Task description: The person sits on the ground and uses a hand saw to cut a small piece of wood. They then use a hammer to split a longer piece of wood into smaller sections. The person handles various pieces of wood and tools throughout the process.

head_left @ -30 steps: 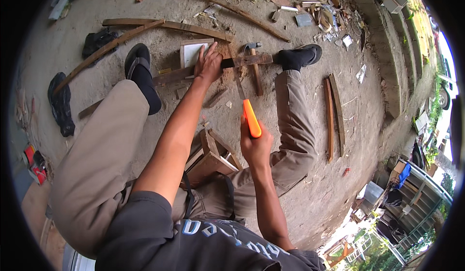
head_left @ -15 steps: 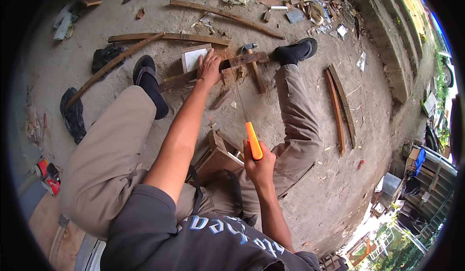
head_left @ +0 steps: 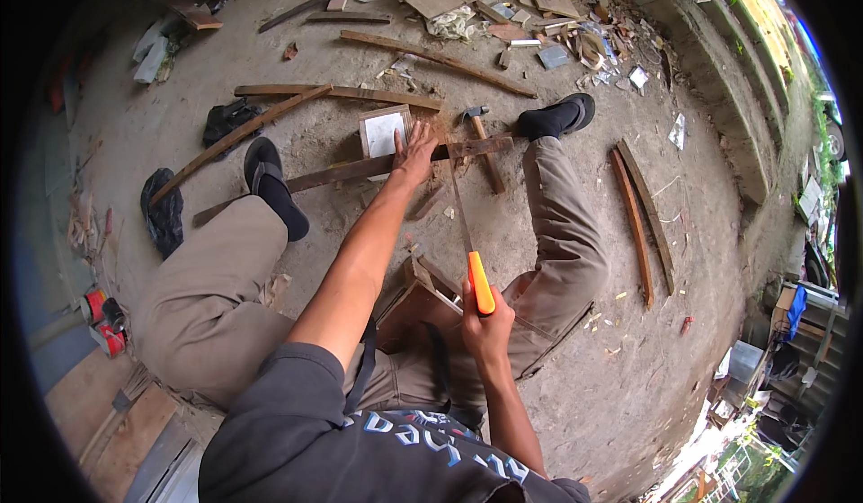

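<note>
A long dark wooden strip [head_left: 337,174] lies crosswise in front of me, passing by my left foot. My left hand [head_left: 414,154] presses down on it with fingers stretched out flat. They reach toward a box-like wooden piece [head_left: 382,134] with a white face, just beyond the strip. In my right hand [head_left: 488,323] is the orange handle of a handsaw [head_left: 481,280], the fingers wrapped round it. Its thin blade runs away from me up to the strip, just right of my left hand. A hammer [head_left: 490,157] lies on the ground, partly covered by the strip's right end.
Several wooden strips [head_left: 440,61] lie about the dirt floor, with two more [head_left: 635,220] at the right. Black plastic bags [head_left: 162,213] lie at the left. Scrap [head_left: 575,40] is heaped at the far side beside concrete steps [head_left: 719,80]. A wooden box [head_left: 415,310] stands between my legs.
The whole view has shifted slightly. The wooden strip has turned and come a little nearer, and its left end now shows beyond my left foot. My left hand has shifted slightly right.
</note>
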Demonstrator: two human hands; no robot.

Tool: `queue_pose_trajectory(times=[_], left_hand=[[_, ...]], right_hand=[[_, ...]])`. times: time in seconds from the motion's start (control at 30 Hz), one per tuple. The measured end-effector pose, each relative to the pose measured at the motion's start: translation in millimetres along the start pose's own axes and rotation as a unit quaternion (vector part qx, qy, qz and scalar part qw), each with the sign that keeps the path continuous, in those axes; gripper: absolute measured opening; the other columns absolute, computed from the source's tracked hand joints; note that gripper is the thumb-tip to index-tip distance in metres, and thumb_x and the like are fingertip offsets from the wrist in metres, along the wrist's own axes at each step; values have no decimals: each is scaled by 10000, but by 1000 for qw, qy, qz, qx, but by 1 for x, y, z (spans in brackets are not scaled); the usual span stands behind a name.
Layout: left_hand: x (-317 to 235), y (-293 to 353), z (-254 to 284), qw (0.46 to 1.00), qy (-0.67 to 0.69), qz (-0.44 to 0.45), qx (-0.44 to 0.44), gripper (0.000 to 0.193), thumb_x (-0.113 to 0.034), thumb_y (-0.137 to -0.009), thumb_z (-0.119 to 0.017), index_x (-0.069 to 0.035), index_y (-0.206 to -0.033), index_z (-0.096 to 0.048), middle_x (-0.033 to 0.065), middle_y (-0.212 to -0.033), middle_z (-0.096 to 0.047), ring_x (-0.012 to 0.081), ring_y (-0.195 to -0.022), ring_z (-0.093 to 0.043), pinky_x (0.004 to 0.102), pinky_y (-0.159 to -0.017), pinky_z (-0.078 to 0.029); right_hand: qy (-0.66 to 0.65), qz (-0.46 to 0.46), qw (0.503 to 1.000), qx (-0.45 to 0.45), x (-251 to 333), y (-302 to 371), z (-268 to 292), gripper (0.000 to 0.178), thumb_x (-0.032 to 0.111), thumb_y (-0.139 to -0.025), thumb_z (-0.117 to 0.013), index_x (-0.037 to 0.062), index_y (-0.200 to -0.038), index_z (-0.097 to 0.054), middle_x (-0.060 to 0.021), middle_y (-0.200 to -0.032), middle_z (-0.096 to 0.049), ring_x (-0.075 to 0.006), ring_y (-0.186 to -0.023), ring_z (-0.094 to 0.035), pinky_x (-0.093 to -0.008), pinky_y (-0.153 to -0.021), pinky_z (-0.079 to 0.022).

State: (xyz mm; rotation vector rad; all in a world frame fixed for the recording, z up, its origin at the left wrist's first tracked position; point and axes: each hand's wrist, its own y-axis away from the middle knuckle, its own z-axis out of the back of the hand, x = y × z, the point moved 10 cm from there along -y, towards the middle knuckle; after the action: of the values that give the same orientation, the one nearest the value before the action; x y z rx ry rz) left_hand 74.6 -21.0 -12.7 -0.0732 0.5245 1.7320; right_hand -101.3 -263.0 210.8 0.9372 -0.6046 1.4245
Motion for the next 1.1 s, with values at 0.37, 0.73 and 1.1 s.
queue_pose_trajectory(times=[0.37,0.73,1.1], left_hand=[[27,22,14,984,144,-46,-98,738,-531,-868,-614,-40,-1383,-416,146,-1603,-148,258,-1492,-116,587,-1176,-41],[61,48,25,964,126,22,-231,636,-614,-895,-528,-56,-1198,-564,161,-1477,-378,302,-1386,-324,484,-1131,-184],[59,51,35,960,85,34,-265,713,-673,-871,-511,-100,-1293,-454,164,-1562,-208,320,-1463,-167,598,-1148,-68]], right_hand=[[-3,-38,995,90,5,4,-13,292,207,-916,-683,-28,-757,-611,-45,-527,-509,-69,-506,-457,-291,-470,-390],[68,-65,991,99,56,-38,5,366,262,-950,-636,-58,-777,-589,-42,-550,-458,-83,-563,-400,-293,-512,-363],[93,-35,989,106,41,-89,-70,353,251,-939,-628,-46,-761,-562,-165,-560,-487,-139,-524,-421,-365,-509,-396]])
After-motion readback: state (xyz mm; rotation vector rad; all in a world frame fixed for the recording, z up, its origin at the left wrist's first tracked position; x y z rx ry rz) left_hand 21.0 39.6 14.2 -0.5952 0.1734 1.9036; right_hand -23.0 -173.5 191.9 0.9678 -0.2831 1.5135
